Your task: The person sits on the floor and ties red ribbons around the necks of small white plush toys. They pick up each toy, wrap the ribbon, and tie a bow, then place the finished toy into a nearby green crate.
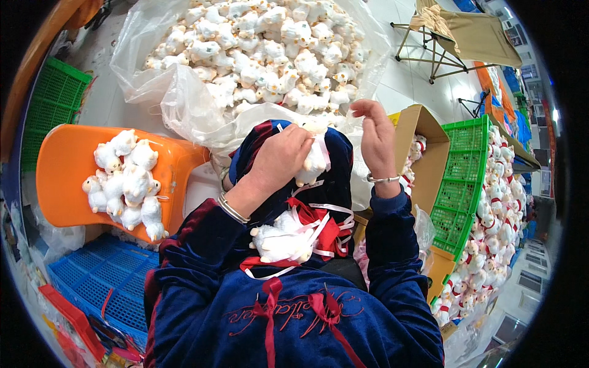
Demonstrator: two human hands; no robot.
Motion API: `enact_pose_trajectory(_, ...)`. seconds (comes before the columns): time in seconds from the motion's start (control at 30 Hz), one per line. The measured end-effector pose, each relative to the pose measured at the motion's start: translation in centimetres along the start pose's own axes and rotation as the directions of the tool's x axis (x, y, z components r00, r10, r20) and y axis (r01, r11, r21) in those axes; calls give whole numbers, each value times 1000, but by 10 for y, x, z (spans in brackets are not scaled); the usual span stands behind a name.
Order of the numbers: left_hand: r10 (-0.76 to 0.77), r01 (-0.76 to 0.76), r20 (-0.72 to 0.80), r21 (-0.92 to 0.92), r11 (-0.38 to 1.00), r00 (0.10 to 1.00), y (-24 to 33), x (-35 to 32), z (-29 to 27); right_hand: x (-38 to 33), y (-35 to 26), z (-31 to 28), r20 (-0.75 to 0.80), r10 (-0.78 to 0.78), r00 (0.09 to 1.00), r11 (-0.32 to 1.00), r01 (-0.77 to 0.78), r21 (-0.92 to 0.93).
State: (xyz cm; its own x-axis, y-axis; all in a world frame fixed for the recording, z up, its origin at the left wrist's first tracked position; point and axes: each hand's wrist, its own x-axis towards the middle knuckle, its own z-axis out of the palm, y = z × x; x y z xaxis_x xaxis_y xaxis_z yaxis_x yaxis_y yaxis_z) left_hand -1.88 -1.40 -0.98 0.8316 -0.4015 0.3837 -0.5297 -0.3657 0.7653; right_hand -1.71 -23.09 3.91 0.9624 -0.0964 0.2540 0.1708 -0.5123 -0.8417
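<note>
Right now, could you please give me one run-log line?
left hand: holds white plush toy; right hand: raised, apart from it; orange seat: more plush toys

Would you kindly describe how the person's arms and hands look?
The left sleeve and right sleeve are dark blue and velvety, the left showing dark red. A silvery bangle circles each wrist; the left hand and right hand are gloveless.

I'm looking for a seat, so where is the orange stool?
In the head view, the orange stool is at the person's left, just above the blue crate in frame, with white plush toys piled on it.
</note>
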Motion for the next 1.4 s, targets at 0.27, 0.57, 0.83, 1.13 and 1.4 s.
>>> enact_pose_trajectory(0.27,-6,6,-7,-31,1000,1000,0,1,3,-10,-30,16,358,-135,924,944,229,-236)
enact_pose_trajectory(0.57,-24,24,-1,-42,999,1000,4,3,0,4,-5,-1,-53,-131,990,958,113,-262)
enact_pose_trajectory(0.83,1,-1,24,-5,1000,1000,3,3,-1,-7,-34,15,344,-262,902,881,369,-295)
enact_pose_trajectory(1.13,11,-11,17,11,1000,1000,1,3,0,3,5,-4,497,309,811,671,-556,490)
enact_pose_trajectory(1.4,-28,29,34,-35,999,999,3,3,-1,-6,1,11,254,136,958,965,-187,187)
